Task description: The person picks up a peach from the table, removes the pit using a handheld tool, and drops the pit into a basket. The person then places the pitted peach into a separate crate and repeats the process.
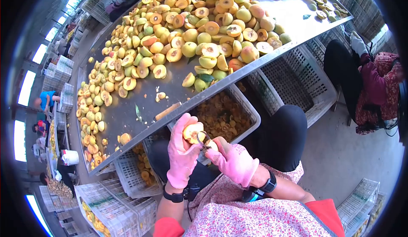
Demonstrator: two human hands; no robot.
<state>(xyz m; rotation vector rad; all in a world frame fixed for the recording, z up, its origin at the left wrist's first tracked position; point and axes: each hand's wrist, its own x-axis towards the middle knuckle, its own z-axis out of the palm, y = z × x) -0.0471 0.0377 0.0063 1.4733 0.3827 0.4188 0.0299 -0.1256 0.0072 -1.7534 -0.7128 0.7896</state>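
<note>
My left hand (180,156), in a pink glove, holds a yellow peach half (193,132) with its fingers wrapped around the outer side. My right hand (233,160), also pink-gloved, is closed on a small tool with a curved metal blade (202,136). The blade touches or lies just beside the fruit's cut face. Most of the tool's grip is hidden by my fingers, and a pale bit by my right fingertips is hard to make out. Both hands are above my lap, in front of the metal table's edge (187,106).
A large pile of halved and whole peaches (182,32) covers much of the table. A wooden stick (168,111) lies near its edge. Below are a crate of fruit pieces (253,117) and another crate (314,73). Another person's gloved hand (358,44) shows at right.
</note>
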